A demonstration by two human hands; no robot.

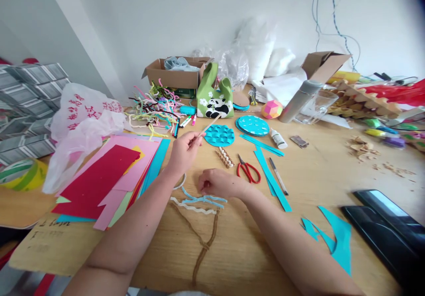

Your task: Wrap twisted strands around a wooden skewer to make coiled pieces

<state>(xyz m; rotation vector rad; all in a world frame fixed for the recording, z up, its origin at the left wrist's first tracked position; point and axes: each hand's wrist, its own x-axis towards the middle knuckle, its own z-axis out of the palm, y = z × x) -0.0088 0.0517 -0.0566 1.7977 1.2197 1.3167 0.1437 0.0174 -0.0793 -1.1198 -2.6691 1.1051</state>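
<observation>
Brown cord point(201, 246) on wooden table point(252, 247); white wall point(166, 13).

A thin pale stick point(210, 125) is pinched at its lower end in the left hand point(183, 152) and slants up to the right above the table point(245, 243). A wavy blue pipe cleaner point(206, 198) and a white pipe cleaner point(192, 208) lie side by side, flat on the wood. The curled right hand point(217, 183) rests on the blue one's upper end.

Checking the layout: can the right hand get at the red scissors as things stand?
Probably yes: the red scissors lie in the open just beside the right hand, with nothing between them.
</observation>
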